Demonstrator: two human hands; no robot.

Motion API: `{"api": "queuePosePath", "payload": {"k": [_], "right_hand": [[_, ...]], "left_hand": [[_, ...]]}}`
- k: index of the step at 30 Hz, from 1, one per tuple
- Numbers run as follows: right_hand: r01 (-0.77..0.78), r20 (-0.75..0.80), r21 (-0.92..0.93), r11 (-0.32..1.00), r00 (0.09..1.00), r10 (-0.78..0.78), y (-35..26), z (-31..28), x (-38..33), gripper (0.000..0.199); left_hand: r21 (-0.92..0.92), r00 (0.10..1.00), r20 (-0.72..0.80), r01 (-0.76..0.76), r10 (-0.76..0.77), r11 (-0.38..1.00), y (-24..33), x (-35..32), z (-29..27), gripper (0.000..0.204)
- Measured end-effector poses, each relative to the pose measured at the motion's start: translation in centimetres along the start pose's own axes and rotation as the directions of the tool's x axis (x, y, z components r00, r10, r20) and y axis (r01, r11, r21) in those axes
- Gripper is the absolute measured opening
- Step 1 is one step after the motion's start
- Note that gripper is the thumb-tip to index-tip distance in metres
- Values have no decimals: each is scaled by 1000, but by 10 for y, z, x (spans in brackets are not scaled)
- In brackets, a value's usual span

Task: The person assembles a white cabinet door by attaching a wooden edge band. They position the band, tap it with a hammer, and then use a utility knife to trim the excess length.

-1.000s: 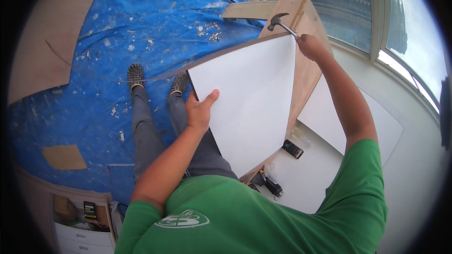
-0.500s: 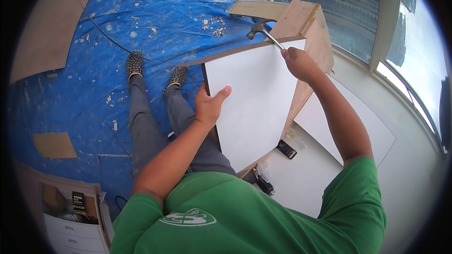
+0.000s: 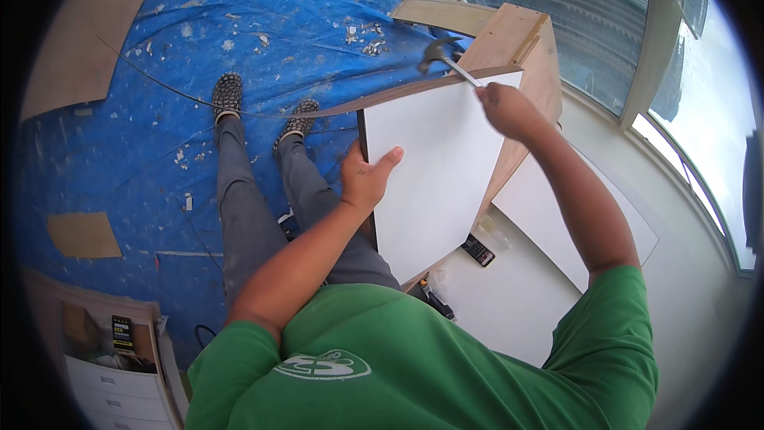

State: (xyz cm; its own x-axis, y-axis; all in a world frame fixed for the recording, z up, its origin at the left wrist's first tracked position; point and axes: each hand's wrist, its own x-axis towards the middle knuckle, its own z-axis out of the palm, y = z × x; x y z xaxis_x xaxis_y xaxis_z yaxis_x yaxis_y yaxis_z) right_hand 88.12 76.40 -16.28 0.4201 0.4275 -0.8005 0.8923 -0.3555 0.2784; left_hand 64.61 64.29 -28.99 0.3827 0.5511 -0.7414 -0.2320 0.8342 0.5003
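Note:
A white panel with dark edges leans upright in front of me, its lower part near my thighs. My left hand grips its left edge, thumb on the white face and fingers behind. By its handle, my right hand holds a claw hammer; the blurred head hovers at the panel's far edge, and I cannot tell whether they touch. Along that far edge lies a brown edging strip, whose loose thin end runs out left past my shoes.
Behind the panel stands a wooden box beside the window. A phone and a dark power tool lie on the white surface at right, near another white board. Blue tarp with debris covers the floor. A drawer cabinet stands at lower left.
The panel and my left hand have shifted slightly right in the view. The hammer head has tilted and blurred in motion. The strip's loose end has swung farther left.

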Motion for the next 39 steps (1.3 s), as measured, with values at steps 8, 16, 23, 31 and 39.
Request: {"api": "queuePosePath", "payload": {"k": [8, 16, 23, 31, 39], "right_hand": [[46, 29, 102, 994, 998, -49, -28, 13, -26, 47], [134, 95, 73, 988, 986, -140, -118, 10, -51, 44], [128, 120, 53, 990, 984, -133, -138, 11, -62, 43], [265, 167, 63, 962, 948, -272, -128, -19, -46, 36], [307, 248, -85, 948, 928, -278, -125, -42, -39, 31]], "left_hand": [[34, 1000, -10, -29, 29, 999, -5, 3, 6, 39], [72, 999, -31, -30, 32, 997, -2, 4, 4, 39], [31, 994, 1, -110, 110, 993, -2, 1, 4, 38], [60, 992, 117, -46, 39, 997, 8, 11, -9, 40], [-121, 966, 182, 205, -182, 971, 24, 26, -1, 34]]}}
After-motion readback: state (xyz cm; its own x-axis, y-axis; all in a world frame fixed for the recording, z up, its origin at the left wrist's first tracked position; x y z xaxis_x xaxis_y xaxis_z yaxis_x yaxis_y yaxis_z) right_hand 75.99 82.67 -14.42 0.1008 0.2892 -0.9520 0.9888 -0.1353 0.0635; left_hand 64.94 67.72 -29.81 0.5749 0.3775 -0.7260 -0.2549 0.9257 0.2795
